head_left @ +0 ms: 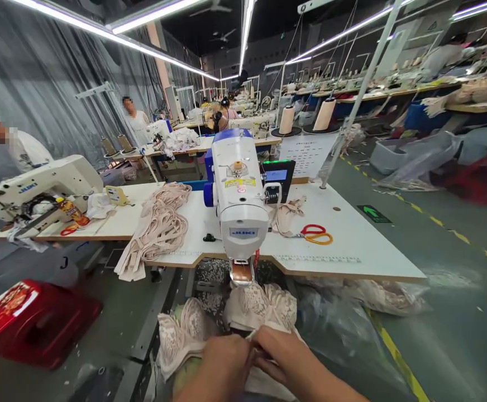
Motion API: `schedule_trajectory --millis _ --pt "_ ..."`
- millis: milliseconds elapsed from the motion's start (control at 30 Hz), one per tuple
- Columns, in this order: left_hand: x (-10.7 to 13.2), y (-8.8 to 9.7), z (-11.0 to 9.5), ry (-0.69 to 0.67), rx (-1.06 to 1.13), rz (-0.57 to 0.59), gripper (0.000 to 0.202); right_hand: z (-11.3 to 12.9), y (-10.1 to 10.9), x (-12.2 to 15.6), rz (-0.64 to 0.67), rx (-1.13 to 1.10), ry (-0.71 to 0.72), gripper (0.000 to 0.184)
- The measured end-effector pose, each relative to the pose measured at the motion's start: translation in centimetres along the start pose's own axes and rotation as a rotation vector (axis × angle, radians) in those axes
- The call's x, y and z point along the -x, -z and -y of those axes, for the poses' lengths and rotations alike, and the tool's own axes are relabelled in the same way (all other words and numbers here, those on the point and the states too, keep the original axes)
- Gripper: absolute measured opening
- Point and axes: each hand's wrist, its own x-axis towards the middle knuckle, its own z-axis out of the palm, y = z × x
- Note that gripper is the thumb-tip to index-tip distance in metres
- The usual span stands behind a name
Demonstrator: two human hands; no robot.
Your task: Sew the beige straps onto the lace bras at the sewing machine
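Low in front, my left hand (225,360) and my right hand (284,353) come together, fingers closed on the edge of a beige lace bra (262,307). Its cups lie just beyond my knuckles, below the sewing machine head (243,218); the exact grip points are hidden by my fingers. More beige lace cups (180,335) rest to the left of my left hand; whether they belong to the same bra I cannot tell. The machine's lower arm end (242,273) juts out just above the held bra.
On the white table (377,254) lie a heap of beige straps (163,223), scissors (316,234) with red and orange handles, and a small beige bundle (285,215). A red jug (34,324) stands low at left. Another machine (38,184) and a person (29,148) are at left.
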Motion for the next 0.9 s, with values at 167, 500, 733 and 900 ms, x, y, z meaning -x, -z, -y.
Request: schedule_trajectory --millis 167,500,733,900 --pt "-0.1 1.9 -0.9 -0.010 0.059 0.057 0.037 -0.1 0.5 0.6 -0.132 -0.166 0.011 0.019" --pt "-1.1 3.6 1.4 0.007 0.422 0.071 0.034 -3.6 1.0 -0.4 -0.209 -0.671 -0.110 0.031" --pt "-1.3 4.9 0.4 -0.014 0.272 0.130 0.023 -1.6 1.0 -1.6 -0.015 -0.440 0.201 0.014" --pt "-1.2 4.4 1.4 -0.151 0.362 0.005 0.022 -1.1 0.7 -2.0 0.019 -0.381 0.231 0.012"
